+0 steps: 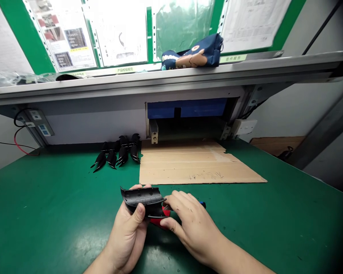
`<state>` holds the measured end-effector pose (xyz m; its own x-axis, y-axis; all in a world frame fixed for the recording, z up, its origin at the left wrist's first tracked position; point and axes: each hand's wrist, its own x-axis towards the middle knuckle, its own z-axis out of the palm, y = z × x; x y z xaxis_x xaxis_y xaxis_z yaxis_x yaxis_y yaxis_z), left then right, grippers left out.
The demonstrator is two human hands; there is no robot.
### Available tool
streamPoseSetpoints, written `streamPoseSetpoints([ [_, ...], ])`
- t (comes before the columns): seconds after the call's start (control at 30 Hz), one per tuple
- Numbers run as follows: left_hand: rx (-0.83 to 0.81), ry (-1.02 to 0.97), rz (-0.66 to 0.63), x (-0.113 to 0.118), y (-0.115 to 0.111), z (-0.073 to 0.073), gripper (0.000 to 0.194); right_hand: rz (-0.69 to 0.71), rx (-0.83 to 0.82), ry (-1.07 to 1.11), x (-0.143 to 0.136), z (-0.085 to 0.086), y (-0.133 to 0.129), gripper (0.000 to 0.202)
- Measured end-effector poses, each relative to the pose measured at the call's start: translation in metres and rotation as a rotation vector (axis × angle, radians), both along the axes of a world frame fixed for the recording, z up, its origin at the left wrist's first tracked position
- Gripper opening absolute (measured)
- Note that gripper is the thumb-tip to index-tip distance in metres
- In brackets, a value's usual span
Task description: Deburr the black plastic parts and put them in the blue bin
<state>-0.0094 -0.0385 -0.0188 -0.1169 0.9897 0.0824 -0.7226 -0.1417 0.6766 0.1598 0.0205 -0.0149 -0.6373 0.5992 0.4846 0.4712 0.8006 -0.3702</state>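
Green and faintly glossy, the desk (60, 213) spreads beneath both hands, and clock directions here run from the black curved piece, with twelve pointing away from the person. Curled firmly round that black curved piece (143, 196), the left grip (131, 228) has its thumb pressed on the near side and its fingertips showing behind the far edge; the piece sits above the desk, hollow side up. At three o'clock the right grip (188, 220) has its forefinger at the piece's right end and its thumb just beside it — whether they pinch the piece, I cannot tell. Something red (158, 222) shows at four o'clock, partly hidden beneath the piece, and a blue tip (202, 204) pokes out past the right knuckles at three.

Farther off, a cluster of black, pointed parts (123, 156) lies at eleven o'clock, just beside the left edge of a flat cardboard sheet (194, 171) at one. Beyond the cardboard, a recess with a blue panel (188, 108) sits in the back wall. Outermost, a metal-edged shelf (117, 85) crosses twelve o'clock, a navy pouch (211, 49) resting on it at half past twelve — behind that, a green board (150, 38) with papers in plastic sleeves.
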Motion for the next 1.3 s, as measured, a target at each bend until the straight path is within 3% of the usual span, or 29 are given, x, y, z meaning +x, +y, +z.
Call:
streamPoseSetpoints([
  [0.2,0.009,0.033,-0.016,-0.001,-0.004,-0.001,0.046,-0.077,0.097,-0.091,-0.004,-0.006,-0.001,0.070],
  [0.7,0.117,0.222,-0.043,-0.007,-0.005,-0.005,0.044,0.071,0.020,-0.197,0.004,-0.003,0.005,0.055],
  [0.83,0.092,0.158,-0.039,-0.007,-0.006,-0.002,0.045,0.213,-0.140,-0.080,0.004,0.002,0.005,0.062],
  [1.0,0.051,0.013,-0.070,-0.005,-0.008,0.004,0.044,0.108,-0.224,0.182,-0.005,0.004,-0.006,0.068],
  [1.1,0.048,-0.013,-0.080,-0.005,-0.009,0.004,0.044,0.087,-0.225,0.209,-0.009,0.005,-0.012,0.070],
  [1.23,0.037,-0.010,-0.062,-0.005,-0.009,0.004,0.046,0.281,-0.362,0.123,-0.004,0.011,-0.007,0.066],
  [1.3,0.020,-0.022,-0.042,-0.004,-0.008,0.006,0.046,0.282,-0.438,0.143,0.001,0.014,-0.001,0.063],
])
